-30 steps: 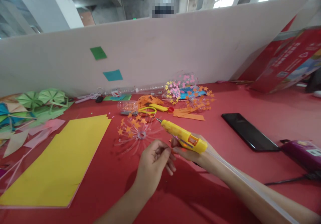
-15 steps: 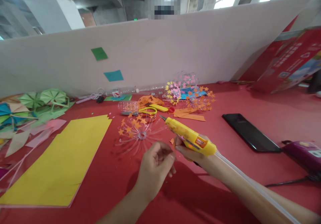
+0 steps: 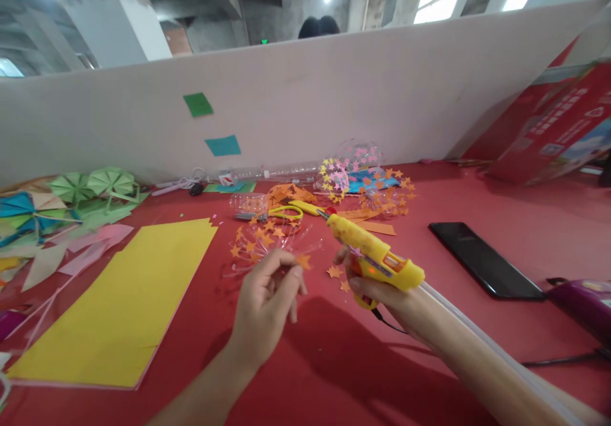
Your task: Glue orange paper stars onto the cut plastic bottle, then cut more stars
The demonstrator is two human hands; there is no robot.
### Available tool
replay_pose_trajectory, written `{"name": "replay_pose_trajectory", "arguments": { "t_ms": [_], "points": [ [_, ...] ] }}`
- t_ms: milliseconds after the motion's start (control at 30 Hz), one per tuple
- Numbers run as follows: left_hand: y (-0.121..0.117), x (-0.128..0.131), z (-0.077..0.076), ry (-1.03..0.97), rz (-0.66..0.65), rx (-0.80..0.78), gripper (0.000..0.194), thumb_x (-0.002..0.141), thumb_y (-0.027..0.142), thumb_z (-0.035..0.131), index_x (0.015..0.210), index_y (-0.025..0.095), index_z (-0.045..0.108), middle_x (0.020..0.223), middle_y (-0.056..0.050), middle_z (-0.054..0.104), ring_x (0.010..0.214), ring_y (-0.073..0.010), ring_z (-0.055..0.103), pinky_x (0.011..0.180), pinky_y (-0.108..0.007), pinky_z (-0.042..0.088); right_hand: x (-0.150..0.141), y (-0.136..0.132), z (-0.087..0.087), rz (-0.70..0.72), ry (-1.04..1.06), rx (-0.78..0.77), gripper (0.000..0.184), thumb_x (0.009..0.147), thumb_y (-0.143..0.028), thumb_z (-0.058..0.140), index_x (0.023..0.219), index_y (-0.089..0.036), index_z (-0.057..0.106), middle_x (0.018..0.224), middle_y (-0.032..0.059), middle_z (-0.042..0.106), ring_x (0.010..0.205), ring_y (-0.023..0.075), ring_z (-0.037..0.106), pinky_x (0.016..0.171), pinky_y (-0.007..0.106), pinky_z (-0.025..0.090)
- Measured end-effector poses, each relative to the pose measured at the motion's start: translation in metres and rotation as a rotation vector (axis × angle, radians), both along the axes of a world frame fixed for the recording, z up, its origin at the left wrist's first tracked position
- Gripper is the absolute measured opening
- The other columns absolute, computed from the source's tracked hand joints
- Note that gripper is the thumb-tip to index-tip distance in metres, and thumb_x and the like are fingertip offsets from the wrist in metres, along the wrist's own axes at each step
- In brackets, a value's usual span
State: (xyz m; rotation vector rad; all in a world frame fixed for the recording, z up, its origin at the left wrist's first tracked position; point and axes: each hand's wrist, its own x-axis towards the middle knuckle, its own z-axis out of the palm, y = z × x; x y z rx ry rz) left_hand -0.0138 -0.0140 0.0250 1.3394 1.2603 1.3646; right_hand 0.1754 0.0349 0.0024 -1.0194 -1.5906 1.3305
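Observation:
In my right hand is a yellow hot glue gun, its nozzle pointing up and left, an orange light showing on its side and a clear glue stick out of its back. My left hand is closed, thumb and forefinger pinched at an orange paper star. Just behind it lies a clear plastic bottle piece cut into splayed strips, with orange stars on several strips; my left hand covers part of it. Loose orange stars lie on the red tabletop between my hands.
Yellow paper lies left, beside folded green paper pieces. Scissors, a yellow cutter and star-covered plastic pieces lie behind. A black phone and a red box are right. A white partition stands behind.
My left hand has moved left, over the cut bottle piece, and an orange star now shows at its fingertips. The glue gun has shifted slightly right, uncovering loose stars.

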Motion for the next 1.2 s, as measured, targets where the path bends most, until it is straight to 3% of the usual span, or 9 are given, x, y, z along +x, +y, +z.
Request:
{"name": "replay_pose_trajectory", "arguments": {
  "t_ms": [167, 300, 433, 633, 833, 1200],
  "points": [
    [0.002, -0.018, 0.002, 0.031, 0.143, 0.035, 0.015, 0.084, 0.030, 0.055, 0.073, 0.020, 0.052, 0.055, 0.006, 0.051, 0.034, -0.0037, 0.039, 0.035, -0.016, 0.030, 0.003, -0.002, -0.001, 0.112, 0.004, -0.078, 0.033, 0.075, -0.051, 0.065, 0.090, -0.022, 0.065, 0.078, 0.0053, 0.062, 0.070, 0.0200, 0.056, 0.060, 0.031, 0.047],
    [-0.002, -0.014, -0.006, 0.068, 0.231, 0.057, 0.012, 0.082, 0.028, 0.058, 0.074, 0.020, 0.056, 0.053, 0.006, 0.049, 0.036, -0.0054, 0.037, 0.036, -0.018, 0.028, 0.000, -0.008, -0.003, 0.210, 0.014, -0.026, 0.041, 0.079, -0.061, 0.057, 0.080, -0.020, 0.063, 0.080, 0.0072, 0.064, 0.076, 0.0223, 0.059, 0.071, 0.036, 0.049],
    [-0.004, -0.009, -0.008, 0.173, 0.302, 0.141, 0.011, 0.079, 0.026, 0.059, 0.070, 0.020, 0.057, 0.050, 0.006, 0.046, 0.040, -0.0070, 0.036, 0.040, -0.019, 0.029, 0.002, -0.014, -0.009, 0.241, -0.005, -0.038, 0.042, 0.081, -0.061, 0.055, 0.087, -0.021, 0.065, 0.089, 0.0093, 0.066, 0.085, 0.0257, 0.060, 0.077, 0.038, 0.049],
    [-0.002, -0.014, -0.009, 0.190, 0.261, 0.102, 0.011, 0.081, 0.025, 0.057, 0.070, 0.021, 0.056, 0.050, 0.006, 0.046, 0.039, -0.0073, 0.037, 0.041, -0.020, 0.030, 0.002, -0.021, -0.005, 0.181, -0.029, -0.056, 0.041, 0.077, -0.064, 0.057, 0.074, -0.023, 0.062, 0.069, 0.0050, 0.059, 0.063, 0.0208, 0.054, 0.061, 0.034, 0.049],
    [0.001, -0.014, -0.007, 0.101, 0.200, 0.020, 0.019, 0.081, 0.023, 0.054, 0.063, 0.021, 0.050, 0.049, 0.006, 0.045, 0.036, -0.0060, 0.036, 0.038, -0.019, 0.029, 0.001, -0.022, -0.002, 0.098, 0.019, -0.053, 0.047, 0.073, -0.070, 0.058, 0.075, -0.023, 0.062, 0.068, 0.0059, 0.059, 0.062, 0.0218, 0.055, 0.058, 0.034, 0.051],
    [0.000, -0.012, -0.012, 0.220, 0.212, 0.122, 0.012, 0.083, 0.024, 0.052, 0.071, 0.020, 0.052, 0.052, 0.006, 0.048, 0.039, -0.0059, 0.039, 0.039, -0.019, 0.031, -0.003, -0.023, 0.006, 0.181, -0.037, 0.100, 0.041, 0.083, -0.059, 0.054, 0.066, -0.022, 0.058, 0.060, 0.0014, 0.053, 0.053, 0.0155, 0.049, 0.052, 0.027, 0.050]
  ]
}}
